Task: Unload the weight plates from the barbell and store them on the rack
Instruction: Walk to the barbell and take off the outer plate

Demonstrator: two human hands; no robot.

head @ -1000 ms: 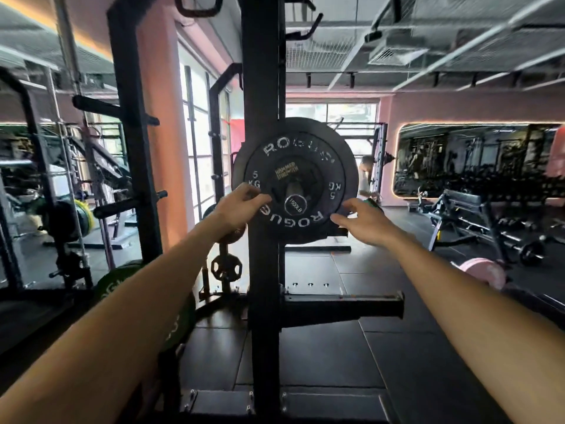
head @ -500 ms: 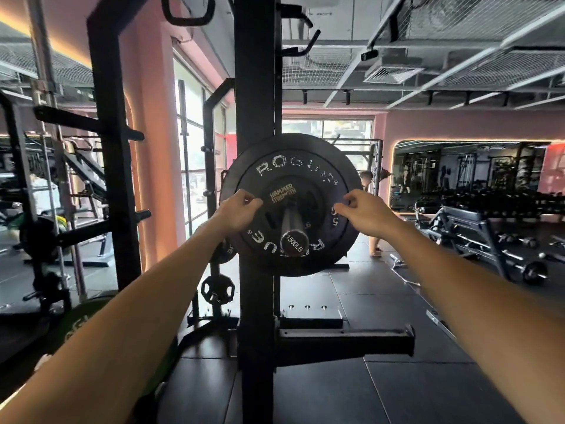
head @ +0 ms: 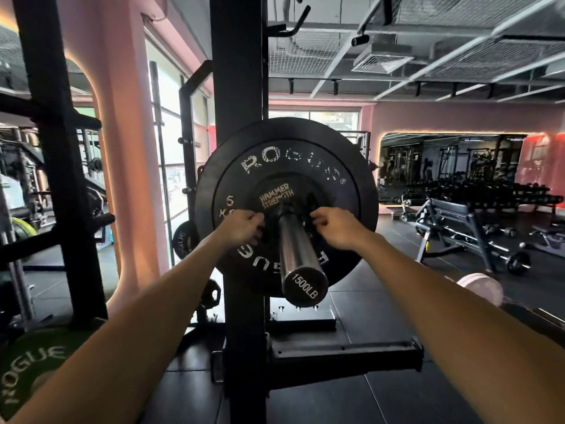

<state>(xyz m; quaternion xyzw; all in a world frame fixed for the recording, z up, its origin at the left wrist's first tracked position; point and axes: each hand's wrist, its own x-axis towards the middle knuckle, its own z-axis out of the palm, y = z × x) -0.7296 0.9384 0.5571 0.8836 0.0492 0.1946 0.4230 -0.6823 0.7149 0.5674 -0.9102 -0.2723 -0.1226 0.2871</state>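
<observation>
Both hands sit at the hub of the barbell sleeve (head: 298,246): the left hand (head: 241,229) and right hand (head: 334,229) curl their fingers onto the small black Hammer Strength plate (head: 276,194), one on each side of the sleeve. Behind it, a Rogue 5 kg plate (head: 293,166) and a larger black plate (head: 363,191) remain threaded on. Unloading here looks barely begun; all three plates must yet slide off the chrome end and go to the rack upright (head: 237,71), near which a green Rogue plate (head: 30,362) shows.
</observation>
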